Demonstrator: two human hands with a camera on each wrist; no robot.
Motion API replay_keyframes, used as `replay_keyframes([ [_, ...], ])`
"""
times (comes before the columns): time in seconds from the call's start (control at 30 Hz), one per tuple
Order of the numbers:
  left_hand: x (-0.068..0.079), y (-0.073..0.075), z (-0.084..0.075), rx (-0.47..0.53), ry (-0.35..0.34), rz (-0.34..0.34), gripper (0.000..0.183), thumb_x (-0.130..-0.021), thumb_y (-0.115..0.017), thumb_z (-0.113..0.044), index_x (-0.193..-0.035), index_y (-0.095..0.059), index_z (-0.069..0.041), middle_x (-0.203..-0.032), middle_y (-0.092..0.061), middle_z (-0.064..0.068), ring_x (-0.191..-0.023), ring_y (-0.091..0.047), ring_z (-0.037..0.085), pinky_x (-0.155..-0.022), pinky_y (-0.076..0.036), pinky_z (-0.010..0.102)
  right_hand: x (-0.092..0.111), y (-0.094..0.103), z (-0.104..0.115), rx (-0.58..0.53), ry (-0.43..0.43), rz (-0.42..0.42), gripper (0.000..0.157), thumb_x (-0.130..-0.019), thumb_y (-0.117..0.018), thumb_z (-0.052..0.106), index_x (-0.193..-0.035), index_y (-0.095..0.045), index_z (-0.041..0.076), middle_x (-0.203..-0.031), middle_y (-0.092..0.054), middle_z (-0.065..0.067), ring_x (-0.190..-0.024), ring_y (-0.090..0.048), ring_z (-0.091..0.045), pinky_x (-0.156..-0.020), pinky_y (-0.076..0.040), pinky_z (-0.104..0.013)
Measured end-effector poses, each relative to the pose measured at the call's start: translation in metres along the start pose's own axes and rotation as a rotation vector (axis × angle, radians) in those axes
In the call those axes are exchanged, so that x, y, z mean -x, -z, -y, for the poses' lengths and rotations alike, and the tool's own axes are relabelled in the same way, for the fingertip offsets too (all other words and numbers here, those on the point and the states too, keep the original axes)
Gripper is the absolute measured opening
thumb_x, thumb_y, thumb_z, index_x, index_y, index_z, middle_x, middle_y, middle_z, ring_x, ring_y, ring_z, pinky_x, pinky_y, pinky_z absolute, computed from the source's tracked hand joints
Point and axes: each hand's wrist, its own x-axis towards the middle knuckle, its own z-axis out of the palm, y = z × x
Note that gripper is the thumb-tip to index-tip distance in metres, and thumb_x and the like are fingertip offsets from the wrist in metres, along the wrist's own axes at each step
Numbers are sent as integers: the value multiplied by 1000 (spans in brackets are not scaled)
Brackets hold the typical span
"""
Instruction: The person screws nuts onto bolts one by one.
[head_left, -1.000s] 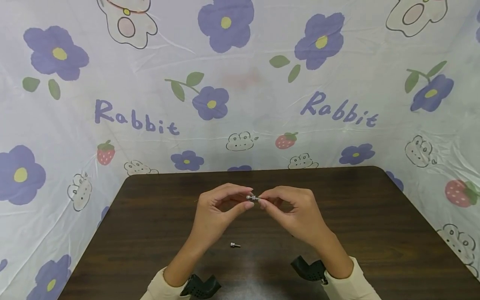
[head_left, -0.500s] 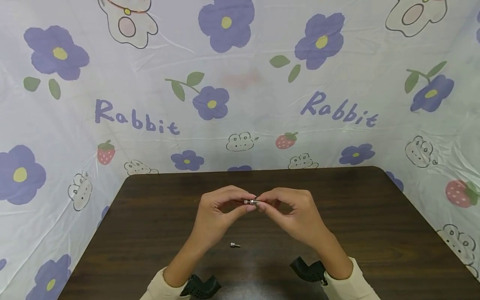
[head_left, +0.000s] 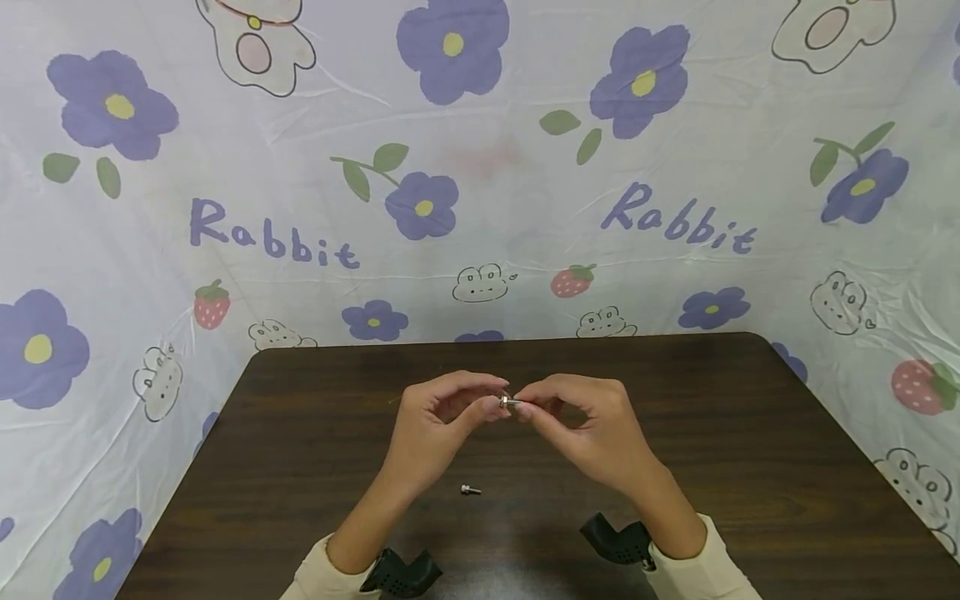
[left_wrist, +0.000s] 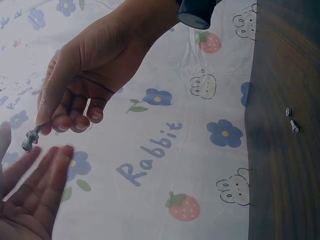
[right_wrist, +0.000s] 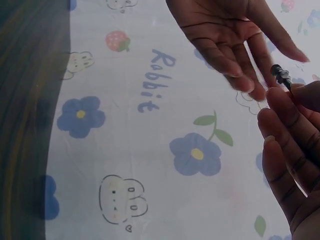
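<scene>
In the head view a silver bolt (head_left: 507, 402) is held level above the table, a nut or collar partway along it. Thumb and fingertips of my right hand (head_left: 592, 421) pinch its thin end. My left hand (head_left: 431, 421) is at the other end, its thumb partly covering the bolt's head. Both wrist views show the left hand (right_wrist: 220, 42) with fingers spread and apart from the bolt (right_wrist: 281, 75). On the tabletop lies a second small bolt (head_left: 470, 490); the left wrist view also shows a small round metal piece (left_wrist: 288, 112) near it.
The dark wooden table (head_left: 315, 467) spans the lower head view. Behind and beside it hangs a white printed cloth (head_left: 517, 208) with flowers and rabbits. A black wrist mount (head_left: 408, 575) sits on the left sleeve, another black mount (head_left: 617, 537) on the right.
Left thumb and fingers parted, closed towards the bolt half a second ago, and are apart again now, the thumb now covering the head. The right hand keeps its pinch, almost still.
</scene>
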Motion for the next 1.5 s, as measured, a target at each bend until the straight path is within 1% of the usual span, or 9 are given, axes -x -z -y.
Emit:
replay_keyframes([
  [0.2,-2,1,0,-29,-164,2,36,-81,-79,10,-115,-72,0,-113,-69,13,-90,-73,23,-75,-63,39,0,1,0,20,-14,-9,22,-84,-79,-5,-98,-77,12,-84,-72,5,-65,-60,-5,-58,-50,-17],
  [0.37,-2,0,0,-43,-203,13,32,-81,-79,11,-110,-74,-1,-108,-69,13,-88,-72,22,-73,-63,40,0,1,0,5,-5,-3,21,-85,-79,-3,-98,-77,12,-84,-73,4,-66,-60,-5,-58,-51,-17],
  [0.6,-2,-1,1,-74,-159,-3,23,-83,-79,8,-103,-76,-4,-99,-71,8,-84,-70,20,-71,-63,38,0,0,-1,5,17,-2,19,-85,-79,-2,-98,-77,12,-84,-73,4,-66,-59,-5,-58,-51,-19],
  [0.9,0,-1,0,-63,-34,6,6,-95,-71,-2,-97,-76,-6,-86,-72,5,-73,-70,20,-66,-62,36,1,-1,0,6,4,11,22,-82,-80,-6,-97,-77,10,-84,-73,4,-67,-59,-5,-59,-51,-18],
  [1.07,0,-2,-1,-100,57,-12,24,-103,-60,-11,-85,-74,-6,-75,-71,4,-65,-68,21,-59,-60,34,1,-1,0,11,4,4,23,-82,-80,-7,-97,-76,10,-84,-73,4,-67,-60,-5,-59,-51,-19],
  [1.17,0,-2,-2,-83,73,-11,25,-106,-56,-14,-92,-75,-7,-80,-73,7,-68,-70,22,-62,-61,34,1,-1,0,18,1,-5,23,-81,-80,-7,-97,-76,9,-84,-73,3,-66,-60,-5,-59,-51,-18],
  [1.27,-1,-1,-3,-45,14,-1,12,-100,-65,-9,-108,-73,-7,-94,-74,10,-77,-72,22,-69,-63,36,1,0,0,24,0,-11,23,-81,-80,-7,-97,-76,10,-84,-73,4,-66,-59,-5,-58,-50,-17],
  [1.4,-2,0,-5,-42,-110,2,36,-87,-78,3,-120,-69,-6,-106,-72,11,-87,-73,22,-74,-63,38,1,0,-1,28,0,-15,21,-83,-80,-4,-98,-76,12,-83,-72,5,-65,-58,-5,-57,-49,-18],
  [1.5,-3,0,-6,-55,-160,2,37,-83,-79,8,-116,-71,-5,-106,-71,10,-86,-72,21,-74,-63,38,1,1,-1,25,-1,-14,18,-86,-79,-1,-98,-76,12,-84,-73,5,-65,-59,-5,-58,-50,-17],
])
